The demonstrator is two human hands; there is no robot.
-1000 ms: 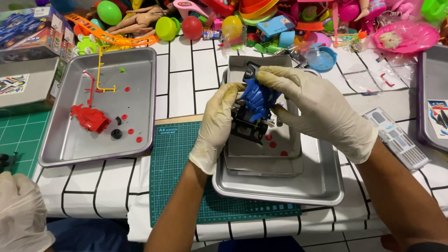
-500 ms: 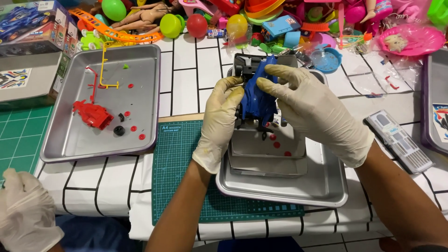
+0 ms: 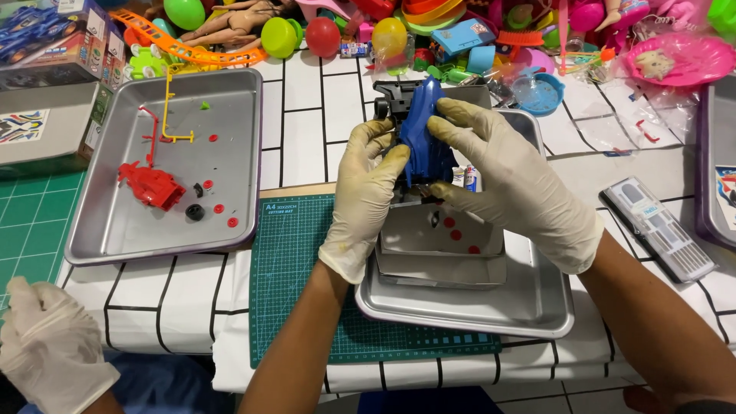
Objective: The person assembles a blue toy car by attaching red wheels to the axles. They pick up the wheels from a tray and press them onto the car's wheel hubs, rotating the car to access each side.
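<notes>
Both my hands wear pale latex gloves and grip a blue toy car body on a black chassis, held upright above a metal tray. My left hand clasps its left side. My right hand wraps the right side, fingers over the top. Under the car, a small grey box in the tray holds a few red round parts.
A second metal tray at left holds a red car part, a yellow sprue, black wheels and red discs. A green cutting mat lies beneath. Another person's gloved hand is bottom left. Colourful toys crowd the back; a grey case lies right.
My hands have lifted the blue car up and away from me, tilting it more upright. The view has shifted slightly, and the other person's gloved hand sits a little lower.
</notes>
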